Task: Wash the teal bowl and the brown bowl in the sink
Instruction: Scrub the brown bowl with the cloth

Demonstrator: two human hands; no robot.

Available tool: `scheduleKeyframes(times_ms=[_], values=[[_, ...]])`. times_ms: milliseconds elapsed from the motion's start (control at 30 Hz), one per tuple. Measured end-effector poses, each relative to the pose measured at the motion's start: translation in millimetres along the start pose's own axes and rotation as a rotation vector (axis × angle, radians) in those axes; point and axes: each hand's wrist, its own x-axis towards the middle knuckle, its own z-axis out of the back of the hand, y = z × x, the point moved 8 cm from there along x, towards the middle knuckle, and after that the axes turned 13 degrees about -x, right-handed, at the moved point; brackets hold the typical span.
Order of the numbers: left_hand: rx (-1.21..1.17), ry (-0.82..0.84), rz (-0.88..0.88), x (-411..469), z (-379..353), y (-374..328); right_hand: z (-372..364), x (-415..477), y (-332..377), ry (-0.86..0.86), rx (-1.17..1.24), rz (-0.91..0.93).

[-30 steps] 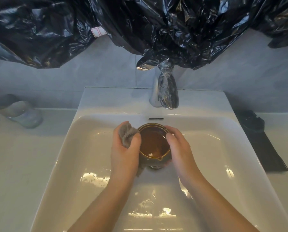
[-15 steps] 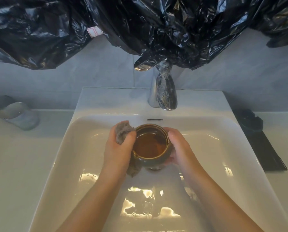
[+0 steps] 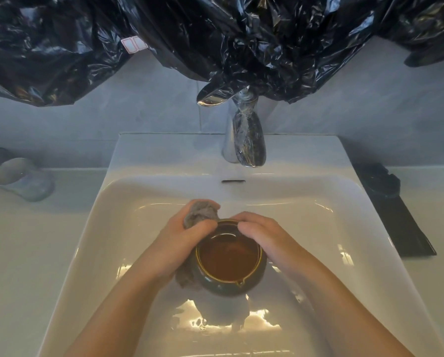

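Brown glazed ceramic bowl [image 3: 229, 258] is centre-low in frame, mouth toward the camera, held inside the basin of the white ceramic sink [image 3: 138, 197], below the chrome tap [image 3: 244, 140]. Left hand [image 3: 179, 240] has its fingers curled tight on a crumpled grey cloth [image 3: 200, 215] pressed to the bowl's left wall. Right hand [image 3: 264, 235] has its fingers together, hooked over the far right rim.

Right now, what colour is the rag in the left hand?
Grey-brown: the crumpled cloth rag shows best in the head view.
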Motion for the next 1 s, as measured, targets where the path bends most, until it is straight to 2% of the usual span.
scheduleKeyframes(times_ms=[67, 133, 233, 300, 400, 567, 633, 700, 833, 900, 1000], values=[[-0.049, -0.106, -0.046, 1, 6, -1, 6, 2, -1, -0.083, 0.083, 0.013], [-0.13, -0.291, -0.114, -1, 15, 0, 12, 2, -2, -0.188, 0.178, 0.006], [-0.219, -0.479, -0.192, -10, 17, 2, 11, 4, -4, -0.27, 0.147, 0.003], [-0.231, -0.471, -0.213, -13, 10, 4, 12, 3, -5, -0.324, 0.145, 0.005], [-0.175, -0.374, -0.141, -8, 6, 8, 19, 3, -5, -0.348, 0.104, 0.007], [-0.078, -0.058, 0.049, 1, 1, 9, -4, -1, 1, -0.008, 0.003, 0.047], [-0.05, 0.011, 0.084, 1, 0, 9, -6, -2, -1, 0.012, 0.002, 0.024], [-0.062, -0.036, 0.063, 2, 4, 7, -1, 1, -4, -0.033, 0.02, -0.002], [-0.271, -0.351, -0.05, -2, 21, 7, 2, 6, -11, -0.103, 0.155, -0.043], [-0.322, -0.465, -0.107, -8, 25, 7, 1, 8, -13, -0.165, 0.149, -0.052], [-0.278, -0.438, -0.12, -9, 18, 10, 7, 5, -9, -0.281, 0.102, -0.031]])
